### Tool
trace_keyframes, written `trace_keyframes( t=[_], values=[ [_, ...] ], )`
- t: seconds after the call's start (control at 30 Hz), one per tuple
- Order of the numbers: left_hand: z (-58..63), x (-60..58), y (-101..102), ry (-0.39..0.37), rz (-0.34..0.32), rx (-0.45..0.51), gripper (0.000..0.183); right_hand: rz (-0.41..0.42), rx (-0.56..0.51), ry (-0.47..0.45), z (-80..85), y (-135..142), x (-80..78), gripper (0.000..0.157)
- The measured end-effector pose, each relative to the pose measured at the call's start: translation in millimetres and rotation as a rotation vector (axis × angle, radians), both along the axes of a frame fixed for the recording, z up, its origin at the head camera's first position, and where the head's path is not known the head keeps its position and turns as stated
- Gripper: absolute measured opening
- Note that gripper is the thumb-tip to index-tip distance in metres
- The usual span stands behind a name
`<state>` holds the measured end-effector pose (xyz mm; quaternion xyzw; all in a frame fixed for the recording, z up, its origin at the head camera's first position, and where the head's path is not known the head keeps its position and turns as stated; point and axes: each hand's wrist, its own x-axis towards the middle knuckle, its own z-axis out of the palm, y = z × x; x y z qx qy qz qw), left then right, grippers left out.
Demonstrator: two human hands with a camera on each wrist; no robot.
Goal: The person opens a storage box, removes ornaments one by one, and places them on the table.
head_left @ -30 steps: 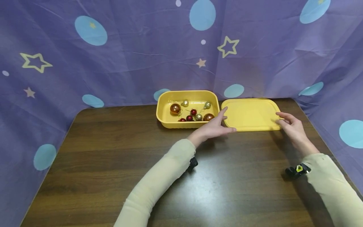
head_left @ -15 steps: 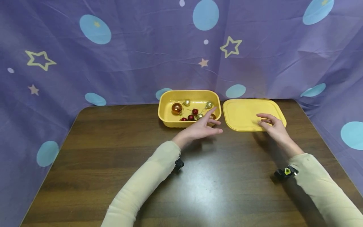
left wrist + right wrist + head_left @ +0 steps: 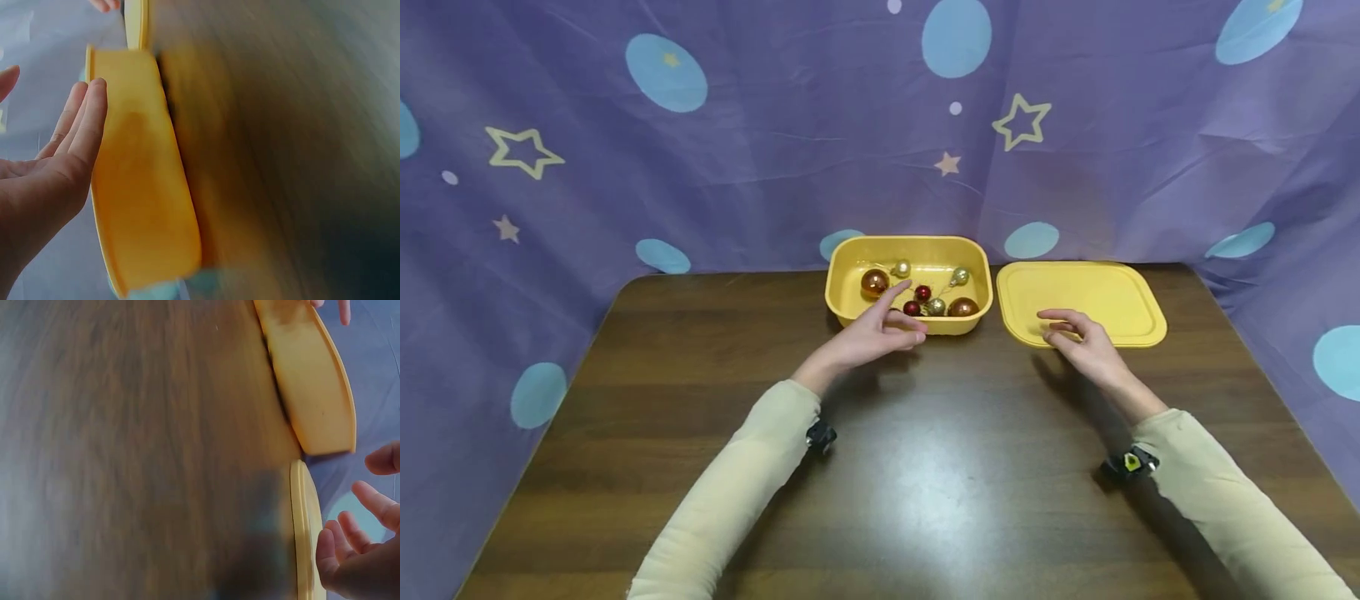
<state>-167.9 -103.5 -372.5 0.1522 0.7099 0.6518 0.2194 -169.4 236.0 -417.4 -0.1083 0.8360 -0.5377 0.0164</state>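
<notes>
A yellow plastic box (image 3: 955,327) stands uncovered at the table's back edge. Inside lie several small Christmas baubles: amber-brown (image 3: 875,283), gold (image 3: 960,276) and dark red (image 3: 922,292). To its right the matching yellow lid (image 3: 1105,292) lies flat. My left hand (image 3: 865,337) is at the box's front wall, fingers extended and holding nothing; it hides part of the box and its contents. In the left wrist view those fingers overlap the box's side (image 3: 144,187); contact cannot be told. My right hand (image 3: 1090,350), fingers loosely bent and holding nothing, hovers by the lid's front left part.
The dark wooden table (image 3: 925,467) extends in front of the box and lid. A purple curtain (image 3: 775,150) with stars and blue ovals hangs right behind them and down both sides. Each wrist carries a small black camera (image 3: 820,436).
Both hands have moved left: the left from the lid's left edge to the box's front, the right from the lid's right edge to its front left. The view has shifted slightly.
</notes>
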Motion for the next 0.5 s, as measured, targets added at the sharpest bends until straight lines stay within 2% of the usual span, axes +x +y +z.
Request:
trace_keyframes(
  t=[0.17, 0.37, 0.5],
  values=[
    [-4.8, 0.9, -29, -0.009, 0.058, -0.002, 0.084, 0.018, -0.005, 0.025, 1.2, -15, -1.2, 0.037],
    [-11.6, 6.4, -62, -0.007, 0.135, -0.01, 0.084, 0.023, -0.006, 0.07, 10.6, -36, -3.1, 0.039],
    [-15.5, 9.6, -85, 0.004, 0.173, 0.001, 0.084, 0.037, -0.04, 0.108, 29.2, -55, 0.9, 0.037]
  ],
)
